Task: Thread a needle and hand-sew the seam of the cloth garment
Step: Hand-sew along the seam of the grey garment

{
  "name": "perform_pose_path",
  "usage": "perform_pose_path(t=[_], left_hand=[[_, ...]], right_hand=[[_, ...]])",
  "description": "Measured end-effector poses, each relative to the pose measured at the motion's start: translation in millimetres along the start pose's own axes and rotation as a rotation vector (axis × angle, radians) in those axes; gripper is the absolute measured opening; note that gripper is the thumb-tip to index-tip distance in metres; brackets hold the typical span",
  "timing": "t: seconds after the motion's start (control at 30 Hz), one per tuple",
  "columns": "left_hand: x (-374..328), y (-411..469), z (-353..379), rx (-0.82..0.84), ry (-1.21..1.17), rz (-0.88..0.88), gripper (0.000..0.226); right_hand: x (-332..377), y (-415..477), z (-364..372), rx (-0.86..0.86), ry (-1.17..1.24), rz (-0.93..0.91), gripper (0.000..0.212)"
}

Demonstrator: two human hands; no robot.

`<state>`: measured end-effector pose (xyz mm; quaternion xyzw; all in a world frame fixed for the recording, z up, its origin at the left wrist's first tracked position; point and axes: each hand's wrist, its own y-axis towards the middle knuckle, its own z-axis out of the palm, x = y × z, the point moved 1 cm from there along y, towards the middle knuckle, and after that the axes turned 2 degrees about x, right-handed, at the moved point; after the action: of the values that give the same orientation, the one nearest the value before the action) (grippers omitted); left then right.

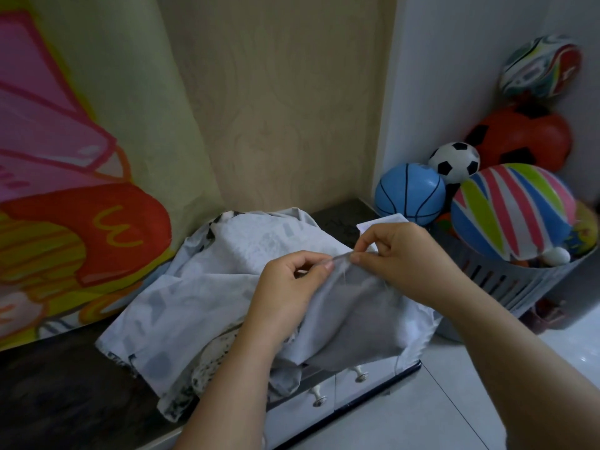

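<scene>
Both hands are raised over the front of the counter (58,394), with the forearms entering from the bottom of the view. A short stretch of the garment (194,303) edge is pinched between thumb and forefinger of the left hand (292,280), its other fingers curled. The same edge is nipped just beside it by the fingertips of the right hand (402,251). Whether a needle is held there cannot be told; only a faint stray fibre is made out below the pinch. The pale printed garment is heaped on the dark counter. One fold is spilled over the front edge, so the white drawers (319,399) beneath are partly covered. Open tiled floor (470,394) is seen to the right. Behind the right hand a white card (386,222) is half hidden. Further right, a grey slatted basket (506,284) is packed with balls (509,209), its near side cut off by the forearm. To the left, a bright cartoon-printed sheet (71,206) is hung against the wall and runs out of view.
</scene>
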<state>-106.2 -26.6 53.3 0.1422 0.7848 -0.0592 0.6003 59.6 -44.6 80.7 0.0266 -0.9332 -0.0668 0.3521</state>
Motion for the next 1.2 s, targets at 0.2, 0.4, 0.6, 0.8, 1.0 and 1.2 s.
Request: perform_pose_path(t=[0.2,0.4,0.6,0.8,1.0,1.2], left_hand=[[11.7,5.4,-3.8,-0.006,-0.081,-0.151,0.01],[15.6,7.0,-5.7,-0.011,-0.096,-0.194,0.013],[16.6,5.7,-6.7,-0.022,-0.063,-0.187,0.012],[15.5,6.0,-6.5,-0.03,-0.045,-0.189,0.01],[14.5,5.4,-6.9,-0.035,-0.027,-0.182,0.01],[11.7,3.4,-6.5,-0.031,-0.007,-0.173,0.011]], right_hand=[[-0.9,-1.6,-2.0,-0.005,0.053,0.098,0.015],[23.2,-8.1,-7.3,0.018,-0.004,0.048,0.025],[26.3,-16.6,12.4,0.211,-0.05,0.077,0.017],[28.2,-16.6,15.1,0.283,-0.125,0.146,0.025],[34.0,-11.3,17.8,0.361,-0.204,0.253,0.015],[34.5,-9.6,18.7,0.4,-0.224,0.291,0.021]])
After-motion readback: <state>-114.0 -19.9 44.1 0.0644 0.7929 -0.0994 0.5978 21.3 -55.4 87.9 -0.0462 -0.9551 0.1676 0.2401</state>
